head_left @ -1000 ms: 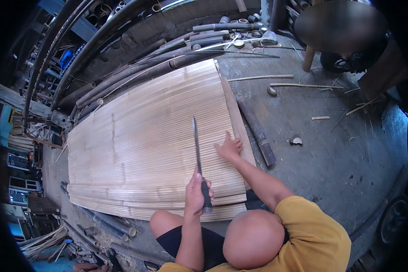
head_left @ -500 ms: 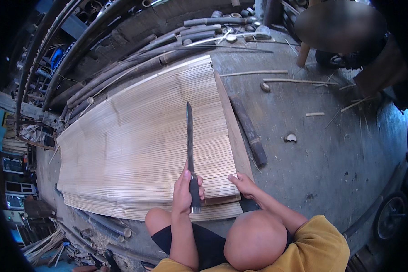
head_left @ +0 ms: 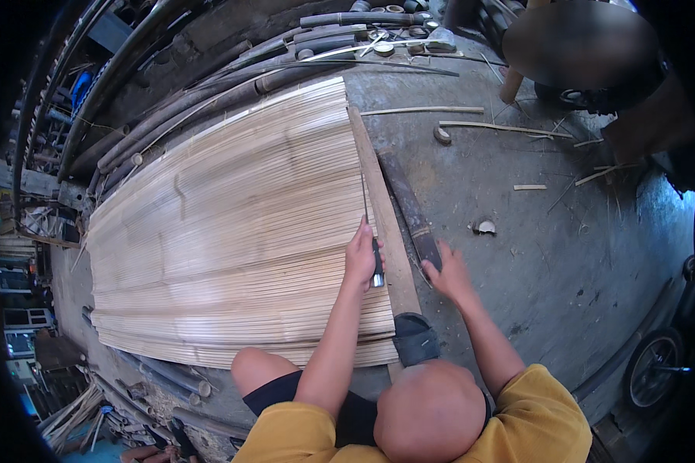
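My left hand (head_left: pixel 361 258) is closed around the dark handle of a long-bladed knife (head_left: pixel 378 266). Its thin blade points away from me, seen nearly edge-on, along the right edge of a pale mat of split bamboo slats (head_left: pixel 232 231). To the right, my right hand (head_left: pixel 449 275) has its thumb and fingers apart at the near end of a dark bamboo pole (head_left: pixel 409 208). Whether it touches the pole is hard to tell. A wooden board (head_left: pixel 386 216) runs along the mat's right edge, between mat and pole. A dark sandal (head_left: pixel 415 339) shows beyond my knee.
Long bamboo poles (head_left: pixel 208 100) lie beyond the mat. Thin strips (head_left: pixel 506 128) and a small pale offcut (head_left: pixel 484 227) are scattered over the grey floor (head_left: pixel 548 285). A spoked wheel (head_left: pixel 656 366) stands at right, and a bundle of strips (head_left: pixel 77 417) lies at lower left.
The knife has moved right and away, from over the mat to its right edge. My right hand has left the mat's edge for the dark pole. The view has shifted slightly.
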The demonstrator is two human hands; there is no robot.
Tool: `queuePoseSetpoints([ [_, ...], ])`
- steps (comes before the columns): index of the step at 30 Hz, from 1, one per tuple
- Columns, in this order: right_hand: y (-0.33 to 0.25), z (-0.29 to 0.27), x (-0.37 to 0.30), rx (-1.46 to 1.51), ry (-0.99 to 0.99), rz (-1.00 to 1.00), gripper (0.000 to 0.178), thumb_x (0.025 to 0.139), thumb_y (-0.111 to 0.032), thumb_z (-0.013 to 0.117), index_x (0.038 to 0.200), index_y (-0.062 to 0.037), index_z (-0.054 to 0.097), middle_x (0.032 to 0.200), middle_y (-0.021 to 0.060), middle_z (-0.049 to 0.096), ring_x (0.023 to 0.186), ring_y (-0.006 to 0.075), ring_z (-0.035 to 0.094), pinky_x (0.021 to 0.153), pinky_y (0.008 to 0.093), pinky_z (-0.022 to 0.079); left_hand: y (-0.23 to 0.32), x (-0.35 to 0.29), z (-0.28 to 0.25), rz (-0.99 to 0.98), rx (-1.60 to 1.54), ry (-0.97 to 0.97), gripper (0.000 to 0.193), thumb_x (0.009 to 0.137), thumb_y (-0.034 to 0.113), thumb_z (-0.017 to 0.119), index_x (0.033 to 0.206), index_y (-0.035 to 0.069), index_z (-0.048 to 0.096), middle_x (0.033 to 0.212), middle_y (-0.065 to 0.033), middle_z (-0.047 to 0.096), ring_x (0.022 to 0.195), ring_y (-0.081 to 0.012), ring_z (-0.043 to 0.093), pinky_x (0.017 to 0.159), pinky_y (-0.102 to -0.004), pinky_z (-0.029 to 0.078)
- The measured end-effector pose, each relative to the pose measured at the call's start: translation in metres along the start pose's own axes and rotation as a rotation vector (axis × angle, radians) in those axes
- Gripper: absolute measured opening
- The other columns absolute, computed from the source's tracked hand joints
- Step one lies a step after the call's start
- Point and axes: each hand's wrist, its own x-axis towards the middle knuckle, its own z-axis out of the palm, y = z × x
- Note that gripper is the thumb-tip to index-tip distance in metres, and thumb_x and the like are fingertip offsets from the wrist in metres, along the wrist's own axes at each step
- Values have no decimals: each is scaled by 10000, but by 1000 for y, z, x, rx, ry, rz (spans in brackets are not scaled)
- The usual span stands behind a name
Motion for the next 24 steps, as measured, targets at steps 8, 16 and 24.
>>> queuePoseSetpoints([
  [8,18,17,48,-112,-169,131,879,888,-487,714,1561,-69,335,1361,366,491,1218,496,556,1016,506,484,9,65,20,7,11,52,565,1103,402,424,1609,177,315,793,-31,524,548,-114,530,449,-291,486],
  [16,23,47,34,-28,-83,127,877,815,-460,777,1504,-55,418,1384,361,454,1294,508,461,1082,508,425,3,70,17,-43,-30,72,567,1099,410,431,1606,177,326,779,-31,518,544,-118,531,445,-297,485],
  [24,22,49,38,9,-41,117,813,797,-436,790,1420,-18,475,1340,353,482,1270,496,483,1059,508,442,-4,71,13,-23,32,76,531,1090,425,439,1558,176,403,801,-35,544,545,-120,543,445,-302,486],
])
